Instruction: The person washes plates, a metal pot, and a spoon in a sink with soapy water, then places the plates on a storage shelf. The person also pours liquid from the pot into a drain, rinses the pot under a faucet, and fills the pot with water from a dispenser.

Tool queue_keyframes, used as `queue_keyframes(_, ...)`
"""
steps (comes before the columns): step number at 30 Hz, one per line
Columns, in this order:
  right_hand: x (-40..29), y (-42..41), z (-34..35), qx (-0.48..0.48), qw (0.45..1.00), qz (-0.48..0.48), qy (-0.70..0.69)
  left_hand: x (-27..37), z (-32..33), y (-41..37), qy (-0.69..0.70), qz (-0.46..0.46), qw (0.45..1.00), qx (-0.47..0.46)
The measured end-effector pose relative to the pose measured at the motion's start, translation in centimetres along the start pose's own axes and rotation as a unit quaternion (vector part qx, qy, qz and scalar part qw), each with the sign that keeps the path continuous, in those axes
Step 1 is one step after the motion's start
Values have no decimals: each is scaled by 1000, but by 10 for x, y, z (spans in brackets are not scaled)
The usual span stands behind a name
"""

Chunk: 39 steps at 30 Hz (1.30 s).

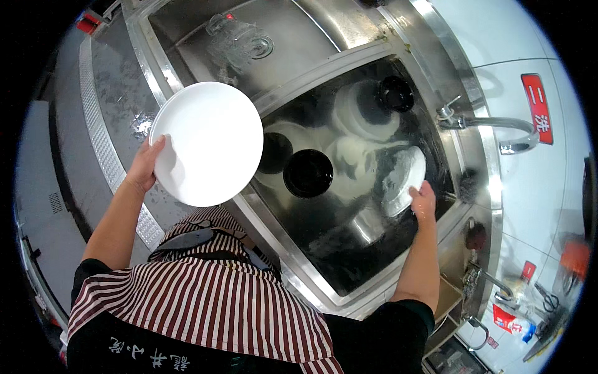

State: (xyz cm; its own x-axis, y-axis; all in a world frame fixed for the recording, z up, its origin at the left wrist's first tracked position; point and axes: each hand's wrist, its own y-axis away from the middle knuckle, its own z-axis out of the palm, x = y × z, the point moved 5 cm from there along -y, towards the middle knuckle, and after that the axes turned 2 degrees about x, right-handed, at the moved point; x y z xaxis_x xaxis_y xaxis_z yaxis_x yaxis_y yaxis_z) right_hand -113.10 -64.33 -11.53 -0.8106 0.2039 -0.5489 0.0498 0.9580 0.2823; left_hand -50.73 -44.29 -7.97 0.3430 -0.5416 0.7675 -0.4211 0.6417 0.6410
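Note:
My left hand grips the rim of a large round white plate, held up beside the left edge of a sink basin. At the basin's right side, my right hand is closed on the edge of a white dish, which is tilted and partly under the water. A black bowl sits in the middle of the water, and another black bowl is near the far corner. Several pale plates lie submerged, their outlines blurred. A shiny metal container shows below the surface.
A second steel basin beyond holds a clear plastic-looking heap. A curved faucet rises at the right, under a red sign with writing. Scissors hang lower right. A metal drain strip crosses the floor at left.

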Motion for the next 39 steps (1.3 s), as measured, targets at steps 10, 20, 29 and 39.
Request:
queue_keyframes(10,-155,117,-88,75,972,9,-221,-5,-8,-8,26,7,998,-58)
queue_keyframes(20,-380,227,3,60,907,-354,222,-10,-2,-20,5,43,991,-127)
queue_keyframes(29,-448,277,131,3,755,-582,301,-4,6,-11,4,15,980,-197)
queue_keyframes(39,-430,286,227,-42,731,-597,329,0,2,-13,172,-81,926,-327)
